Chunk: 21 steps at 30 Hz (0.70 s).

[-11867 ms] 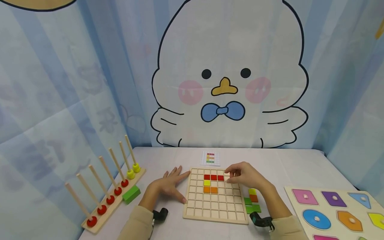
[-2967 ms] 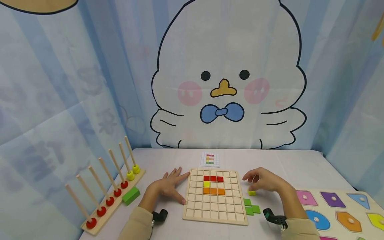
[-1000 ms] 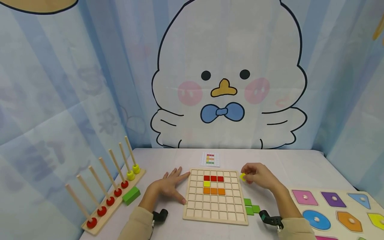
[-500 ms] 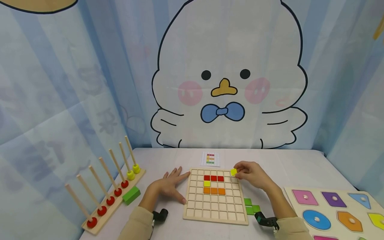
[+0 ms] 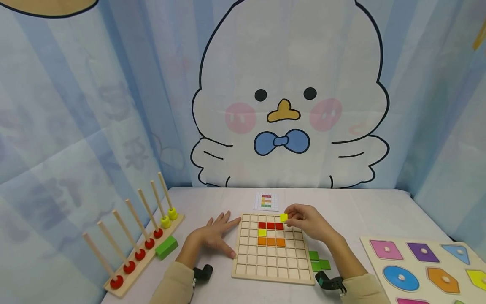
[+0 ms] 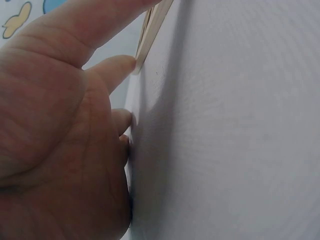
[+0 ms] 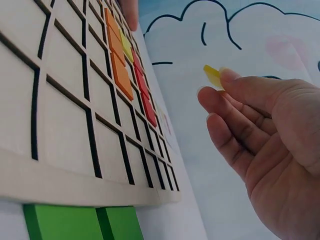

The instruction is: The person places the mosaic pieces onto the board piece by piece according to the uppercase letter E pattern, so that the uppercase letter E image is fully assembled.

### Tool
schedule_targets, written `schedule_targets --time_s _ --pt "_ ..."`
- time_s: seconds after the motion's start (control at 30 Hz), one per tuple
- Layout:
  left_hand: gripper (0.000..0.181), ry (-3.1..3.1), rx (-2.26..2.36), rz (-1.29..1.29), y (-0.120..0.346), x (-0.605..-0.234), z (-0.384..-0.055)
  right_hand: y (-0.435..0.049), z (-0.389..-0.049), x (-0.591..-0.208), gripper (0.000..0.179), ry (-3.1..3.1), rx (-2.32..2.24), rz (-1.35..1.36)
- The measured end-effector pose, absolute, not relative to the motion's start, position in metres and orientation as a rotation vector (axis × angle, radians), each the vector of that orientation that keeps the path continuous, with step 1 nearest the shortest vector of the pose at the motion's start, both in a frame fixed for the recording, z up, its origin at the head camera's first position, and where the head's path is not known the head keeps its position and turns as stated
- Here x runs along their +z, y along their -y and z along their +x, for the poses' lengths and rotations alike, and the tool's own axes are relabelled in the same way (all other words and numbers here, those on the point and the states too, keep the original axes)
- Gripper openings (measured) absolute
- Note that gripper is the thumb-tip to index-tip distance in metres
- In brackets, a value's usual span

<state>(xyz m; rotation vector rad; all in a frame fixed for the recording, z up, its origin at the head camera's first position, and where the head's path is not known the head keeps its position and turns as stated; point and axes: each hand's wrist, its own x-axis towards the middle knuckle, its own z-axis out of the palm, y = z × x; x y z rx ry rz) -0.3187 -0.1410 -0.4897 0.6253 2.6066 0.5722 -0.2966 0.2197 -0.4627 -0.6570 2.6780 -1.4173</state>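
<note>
Between thumb and fingertips my right hand [image 5: 309,220] pinches a yellow square tile [image 5: 283,218], held above the far right part of a wooden grid board [image 5: 273,264]. The right wrist view shows that yellow tile [image 7: 213,76] clear of the board. Three red tiles [image 5: 271,226] lie in a row on the board, with one yellow tile [image 5: 262,232] below the leftmost and three orange tiles [image 5: 271,241] under that. My left hand [image 5: 211,237] is spread on the table, its thumb and index fingertip touching the board's left edge. In the left wrist view its palm [image 6: 55,125] faces the camera.
Several green tiles [image 5: 316,266] lie beside the board's right edge. A card with a coloured grid pattern [image 5: 265,202] lies behind it. At left stand a peg rack with beads [image 5: 125,285] and a green block [image 5: 166,247]; a shape puzzle [image 5: 411,261] lies at right.
An orange tile joined the orange row. My right hand then picked up the yellow tile from right of the board and carried it leftward over the grid. The left hand stayed still.
</note>
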Motion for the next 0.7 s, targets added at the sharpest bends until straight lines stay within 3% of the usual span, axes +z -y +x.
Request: schedule_targets --time_s 0.7 --pt "0.120 -2.599 0.589 0.635 0.142 -0.489 -0.319 -0.180 -0.286 -0.468 0.020 -2.560 -1.194 -0.875"
